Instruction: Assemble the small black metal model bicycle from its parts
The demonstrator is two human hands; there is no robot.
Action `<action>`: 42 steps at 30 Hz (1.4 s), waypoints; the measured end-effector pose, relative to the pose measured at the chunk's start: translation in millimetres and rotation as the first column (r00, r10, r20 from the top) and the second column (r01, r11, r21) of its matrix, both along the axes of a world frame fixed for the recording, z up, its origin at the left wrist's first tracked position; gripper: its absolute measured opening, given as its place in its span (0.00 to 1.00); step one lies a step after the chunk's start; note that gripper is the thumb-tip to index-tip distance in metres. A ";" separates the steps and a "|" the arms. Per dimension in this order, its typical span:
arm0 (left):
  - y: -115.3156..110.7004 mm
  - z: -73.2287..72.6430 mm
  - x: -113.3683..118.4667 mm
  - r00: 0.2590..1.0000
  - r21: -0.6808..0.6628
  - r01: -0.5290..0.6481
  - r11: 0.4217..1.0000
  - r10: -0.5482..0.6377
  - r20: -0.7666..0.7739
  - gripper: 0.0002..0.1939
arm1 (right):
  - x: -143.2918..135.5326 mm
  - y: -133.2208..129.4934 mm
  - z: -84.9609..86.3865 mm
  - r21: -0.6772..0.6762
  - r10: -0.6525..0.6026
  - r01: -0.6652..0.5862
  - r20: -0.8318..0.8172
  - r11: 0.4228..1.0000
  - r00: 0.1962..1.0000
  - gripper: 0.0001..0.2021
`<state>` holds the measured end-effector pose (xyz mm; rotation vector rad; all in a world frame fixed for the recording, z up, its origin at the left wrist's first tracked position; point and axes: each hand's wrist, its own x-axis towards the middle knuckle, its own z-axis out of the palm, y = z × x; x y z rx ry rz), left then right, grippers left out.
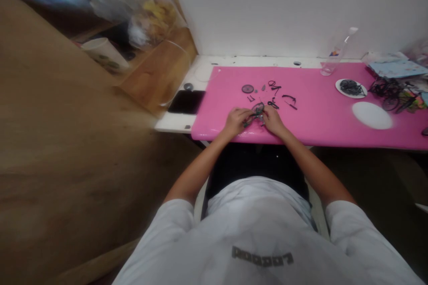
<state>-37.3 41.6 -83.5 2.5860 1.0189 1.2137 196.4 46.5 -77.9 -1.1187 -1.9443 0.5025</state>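
Note:
Near the front edge of the pink mat [310, 120], my left hand [236, 121] and my right hand [272, 120] hold a small dark model with a wheel [258, 108] between them. Fingers of both hands are closed on it and hide part of it. A loose dark wheel [248, 89] lies just beyond my left hand. Thin black parts [274, 85] and a curved black piece [289, 98] are spread beyond my right hand. A small U-shaped part [250, 98] rests below the loose wheel.
A black phone-like slab [187, 102] lies at the mat's left. To the right are a clear bottle [334, 55], a white plate [338, 91] of black parts, a white disc [372, 115] and a heap of dark wheeled models [389, 93]. A white wall [284, 9] stands behind.

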 end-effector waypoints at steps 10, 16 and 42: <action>-1.4 1.7 -1.2 1.000 -0.002 0.019 1.000 -0.019 0.014 0.15 | -3.0 -2.9 2.1 -0.087 -0.148 0.131 -0.230 0.988 0.962 0.09; -1.0 0.6 -1.2 1.000 0.008 0.019 1.000 -0.019 0.015 0.16 | -1.9 0.3 0.7 -0.038 -0.143 0.139 -0.195 0.990 0.970 0.05; 1.2 -3.5 -0.6 0.999 0.063 0.010 0.998 -0.012 0.031 0.14 | -0.8 3.1 -6.0 -0.025 -0.103 0.100 -0.258 0.995 0.961 0.08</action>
